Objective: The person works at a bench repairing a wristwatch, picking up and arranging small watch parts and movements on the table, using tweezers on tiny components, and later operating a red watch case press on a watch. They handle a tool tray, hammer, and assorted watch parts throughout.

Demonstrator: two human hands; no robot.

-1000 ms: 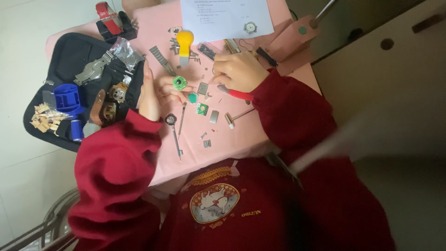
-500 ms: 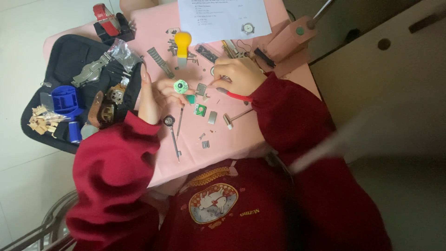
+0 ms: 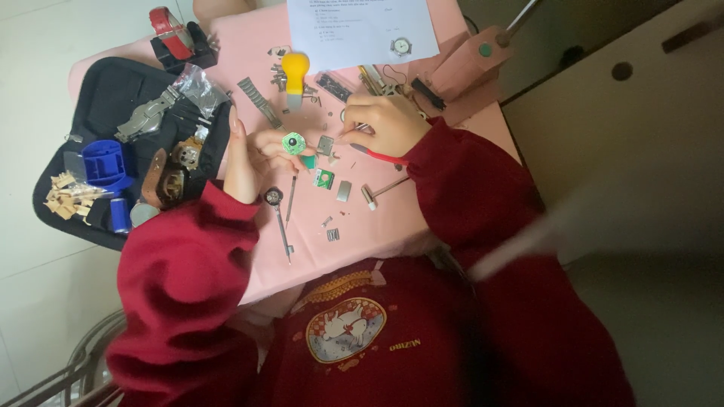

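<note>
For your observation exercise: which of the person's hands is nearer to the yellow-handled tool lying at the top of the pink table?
Right. The right hand lies just below and right of the yellow-handled tool; the left hand sits farther down, beside the round green part.

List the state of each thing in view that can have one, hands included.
Left hand: holding green round part at its fingertips.
Right hand: gripping red-handled tool.
Black tool case: open, full.
Paper sheet: flat.
Small hammer: lying unused.
</note>
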